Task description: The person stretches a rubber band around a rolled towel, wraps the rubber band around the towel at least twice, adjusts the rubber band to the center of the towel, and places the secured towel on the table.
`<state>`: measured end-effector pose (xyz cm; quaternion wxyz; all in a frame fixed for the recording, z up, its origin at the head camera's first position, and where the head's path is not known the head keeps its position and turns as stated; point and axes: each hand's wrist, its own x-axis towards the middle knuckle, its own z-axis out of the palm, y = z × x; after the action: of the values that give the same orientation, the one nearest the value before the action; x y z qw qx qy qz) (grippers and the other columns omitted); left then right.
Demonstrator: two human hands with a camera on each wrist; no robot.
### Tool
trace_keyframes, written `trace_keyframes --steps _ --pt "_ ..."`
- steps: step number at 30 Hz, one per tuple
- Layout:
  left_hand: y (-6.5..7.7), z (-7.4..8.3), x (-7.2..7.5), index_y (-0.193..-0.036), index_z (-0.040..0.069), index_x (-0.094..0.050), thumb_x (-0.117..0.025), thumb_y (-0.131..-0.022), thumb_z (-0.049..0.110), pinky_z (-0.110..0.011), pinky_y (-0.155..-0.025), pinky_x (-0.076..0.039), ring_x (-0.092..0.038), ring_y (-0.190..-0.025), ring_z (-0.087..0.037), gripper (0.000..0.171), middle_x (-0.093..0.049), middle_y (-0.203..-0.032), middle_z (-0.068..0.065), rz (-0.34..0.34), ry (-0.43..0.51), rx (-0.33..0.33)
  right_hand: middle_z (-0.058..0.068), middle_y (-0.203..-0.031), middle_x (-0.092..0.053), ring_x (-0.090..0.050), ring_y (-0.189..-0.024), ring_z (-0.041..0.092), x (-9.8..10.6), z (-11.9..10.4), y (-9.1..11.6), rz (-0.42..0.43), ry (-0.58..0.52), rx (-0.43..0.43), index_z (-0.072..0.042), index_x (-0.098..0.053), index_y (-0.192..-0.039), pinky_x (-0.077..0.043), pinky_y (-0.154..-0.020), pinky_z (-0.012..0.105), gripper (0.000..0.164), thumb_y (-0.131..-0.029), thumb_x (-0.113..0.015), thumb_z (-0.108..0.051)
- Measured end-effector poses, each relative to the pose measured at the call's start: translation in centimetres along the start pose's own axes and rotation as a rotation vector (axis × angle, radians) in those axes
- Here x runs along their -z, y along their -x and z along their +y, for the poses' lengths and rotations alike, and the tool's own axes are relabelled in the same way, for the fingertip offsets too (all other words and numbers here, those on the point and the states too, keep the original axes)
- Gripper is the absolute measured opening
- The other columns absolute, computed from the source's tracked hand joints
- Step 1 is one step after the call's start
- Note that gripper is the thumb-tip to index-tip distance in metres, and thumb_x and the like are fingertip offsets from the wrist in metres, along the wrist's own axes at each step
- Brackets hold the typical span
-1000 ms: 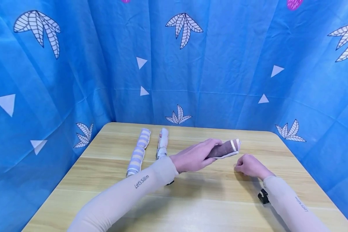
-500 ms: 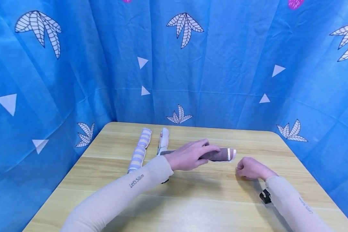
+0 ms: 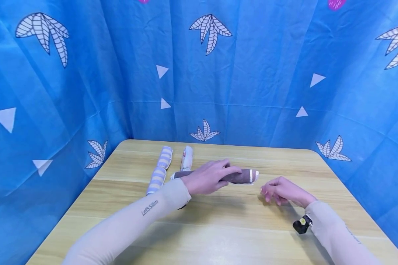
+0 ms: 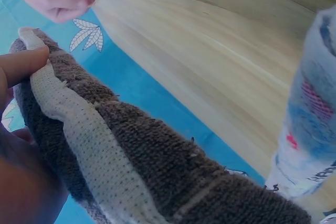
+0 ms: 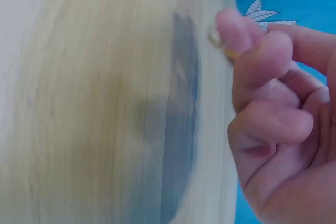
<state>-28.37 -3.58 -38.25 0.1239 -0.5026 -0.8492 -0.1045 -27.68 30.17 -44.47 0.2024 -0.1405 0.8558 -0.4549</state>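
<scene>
My left hand (image 3: 207, 177) grips a rolled dark brown towel (image 3: 240, 176) from above, the roll lying crosswise over the table. Close up in the left wrist view, its pale woven edge strip (image 4: 100, 145) runs along the roll, with a finger pressing the far end. To the right, my right hand (image 3: 285, 191) pinches a small, thin yellowish rubber band (image 5: 214, 36) between thumb and forefinger. The other fingers are curled toward the palm. Right hand and brown roll are apart, with the hand beyond the roll's right end.
A purple-and-cream striped rolled towel (image 3: 159, 172), cinched at its middle, lies on the left of the wooden table (image 3: 238, 235). Beside it lies a white patterned rolled towel (image 3: 187, 158), partly behind the left hand and brown roll. Blue curtains (image 3: 265, 73) enclose the table.
The brown roll has turned from slanting up to nearly level and shifted left with the left hand. My right hand has moved slightly left, its fingers turned so the rubber band shows.
</scene>
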Motion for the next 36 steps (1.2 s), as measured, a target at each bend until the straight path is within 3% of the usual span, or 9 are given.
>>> trace_keyframes --steps 8,14,19,24,26,28,31,33,36 --pt "0.6 -0.6 -0.1 -0.146 0.036 -0.046 -0.069 -0.096 0.026 -0.03 -0.08 -0.051 -0.056 -0.087 -0.012 0.056 -0.054 -0.11 0.002 -0.012 -0.016 0.032 0.02 -0.097 -0.073 -0.06 -0.057 0.011 -0.2 -0.1 -0.4 -0.066 -0.21 0.063 0.006 -0.052 -0.139 -0.039 -0.047 0.02 0.05 -0.106 -0.049 -0.032" --pt "0.9 -0.8 -0.1 -0.145 0.034 -0.047 -0.068 -0.096 0.026 -0.029 -0.077 -0.051 -0.055 -0.084 -0.012 0.054 -0.054 -0.11 0.002 -0.004 -0.032 0.036 0.025 -0.106 -0.071 -0.064 -0.065 0.012 -0.6 -0.4 -0.4 -0.114 -0.357 0.133 0.0 -0.047 -0.146 -0.05 -0.055 0.023 0.045 -0.107 -0.046 -0.021" --pt "1.1 -0.8 0.0 -0.145 0.034 -0.048 -0.069 -0.096 0.025 -0.03 -0.077 -0.05 -0.055 -0.084 -0.012 0.054 -0.054 -0.109 0.002 -0.003 -0.039 0.042 0.019 -0.095 -0.073 -0.063 -0.063 0.011 -1.1 -0.9 -0.5 -0.105 -0.436 0.172 -0.003 -0.043 -0.15 -0.055 -0.06 0.025 0.046 -0.105 -0.049 -0.014" --pt "1.2 -0.7 0.0 -0.145 0.034 -0.048 -0.071 -0.094 0.023 -0.029 -0.075 -0.051 -0.055 -0.083 -0.012 0.056 -0.055 -0.108 0.002 -0.008 -0.026 0.056 0.003 -0.069 -0.066 -0.057 -0.05 0.01 -2.0 -1.8 -0.4 -0.031 -0.404 0.164 0.0 -0.03 -0.155 -0.05 -0.052 0.023 0.064 -0.101 -0.059 -0.017" --pt "1.3 -0.7 -0.1 -0.145 0.034 -0.049 -0.071 -0.094 0.022 -0.029 -0.074 -0.051 -0.056 -0.082 -0.012 0.057 -0.055 -0.108 0.002 -0.007 -0.022 0.058 0.002 -0.066 -0.064 -0.056 -0.048 0.01 -2.3 -2.2 -0.4 -0.01 -0.399 0.17 -0.003 -0.026 -0.157 -0.049 -0.05 0.023 0.069 -0.099 -0.062 -0.016" --pt "1.3 -0.7 -0.1 -0.145 0.033 -0.049 -0.071 -0.094 0.022 -0.028 -0.074 -0.051 -0.056 -0.082 -0.012 0.057 -0.055 -0.109 0.002 -0.009 -0.019 0.058 0.003 -0.072 -0.069 -0.059 -0.051 0.011 -2.6 -2.6 -0.4 0.007 -0.396 0.188 -0.006 -0.024 -0.159 -0.051 -0.052 0.024 0.073 -0.098 -0.064 -0.014" --pt "1.4 -0.7 -0.1 -0.145 0.033 -0.049 -0.071 -0.094 0.023 -0.027 -0.073 -0.051 -0.055 -0.082 -0.011 0.056 -0.055 -0.108 0.002 -0.007 -0.015 0.054 0.009 -0.095 -0.074 -0.066 -0.066 0.014 -3.0 -3.2 -0.2 0.023 -0.41 0.203 -0.011 -0.025 -0.159 -0.054 -0.059 0.026 0.076 -0.095 -0.065 -0.009" --pt "1.4 -0.7 -0.1 -0.144 0.033 -0.049 -0.071 -0.095 0.024 -0.027 -0.072 -0.05 -0.055 -0.081 -0.011 0.055 -0.055 -0.108 0.002 -0.005 -0.012 0.051 0.015 -0.109 -0.072 -0.07 -0.078 0.018 -3.4 -3.5 -0.2 0.043 -0.387 0.227 -0.01 -0.027 -0.159 -0.056 -0.062 0.027 0.075 -0.095 -0.066 -0.007" --pt "1.5 -0.8 -0.2 -0.145 0.033 -0.048 -0.069 -0.096 0.026 -0.026 -0.071 -0.051 -0.056 -0.082 -0.011 0.054 -0.055 -0.109 0.002 -0.006 -0.006 0.054 0.024 -0.115 -0.065 -0.069 -0.093 0.025 -4.1 -4.0 -0.3 0.07 -0.361 0.278 -0.007 -0.028 -0.158 -0.058 -0.066 0.03 0.075 -0.094 -0.065 -0.004"
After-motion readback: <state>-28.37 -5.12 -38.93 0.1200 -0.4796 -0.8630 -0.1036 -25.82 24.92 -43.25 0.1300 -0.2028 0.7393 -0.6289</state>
